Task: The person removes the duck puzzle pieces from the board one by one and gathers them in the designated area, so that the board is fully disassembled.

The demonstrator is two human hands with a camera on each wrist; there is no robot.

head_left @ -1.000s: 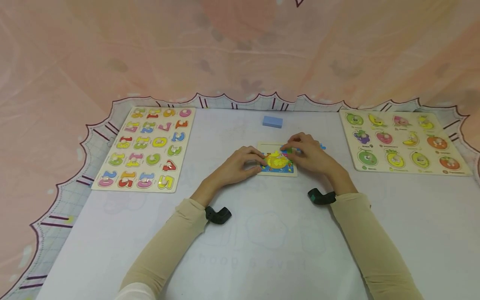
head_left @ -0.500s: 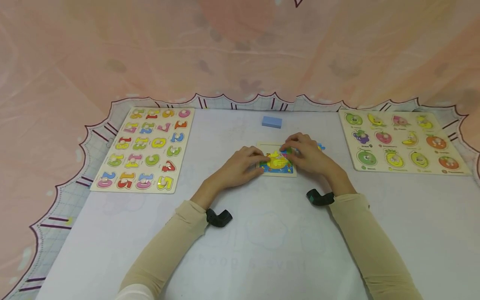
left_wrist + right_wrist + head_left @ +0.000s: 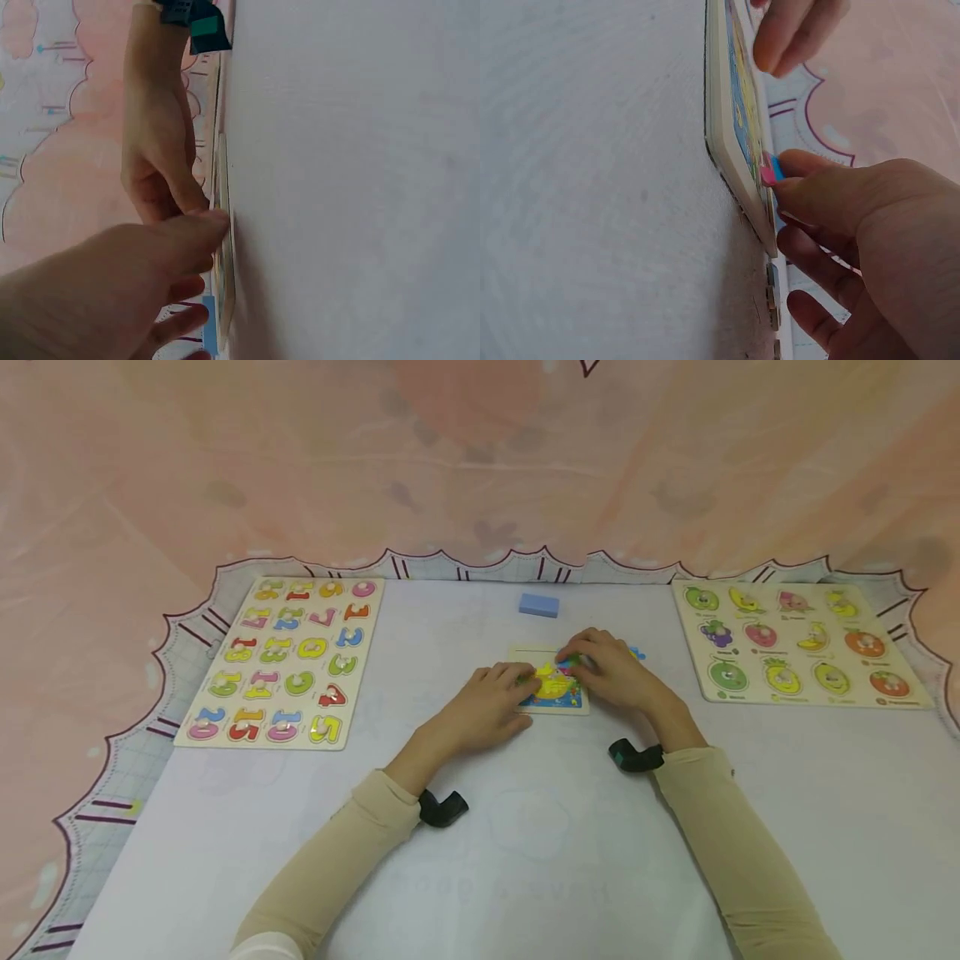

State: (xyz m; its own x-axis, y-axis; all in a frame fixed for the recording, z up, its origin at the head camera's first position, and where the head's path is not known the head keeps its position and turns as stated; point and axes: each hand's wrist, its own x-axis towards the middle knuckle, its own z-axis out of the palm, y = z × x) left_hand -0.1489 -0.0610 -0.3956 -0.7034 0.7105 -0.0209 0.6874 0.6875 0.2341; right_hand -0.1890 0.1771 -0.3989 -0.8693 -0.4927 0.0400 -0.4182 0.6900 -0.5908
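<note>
At nine o'clock from the puzzle tray we see the number board; between eight and nine, the left hand, its thumb and fingers parted at the tray's edge, gripping nothing that we can make out. The blue block sits at twelve. The tray itself rests on the table between the hands. Toward three, the right hand is narrowed to a pinch on a pink-and-blue piece; beyond it lie a loose blue piece and the fruit board. We judge that the pinched piece could jam if it enters tilted, and the tray could slide if pushed sideways. We count two hands, two boards, one tray, one block, twenty-one numerals, twelve fruits; loose pieces, partly hidden, we cannot total.
</note>
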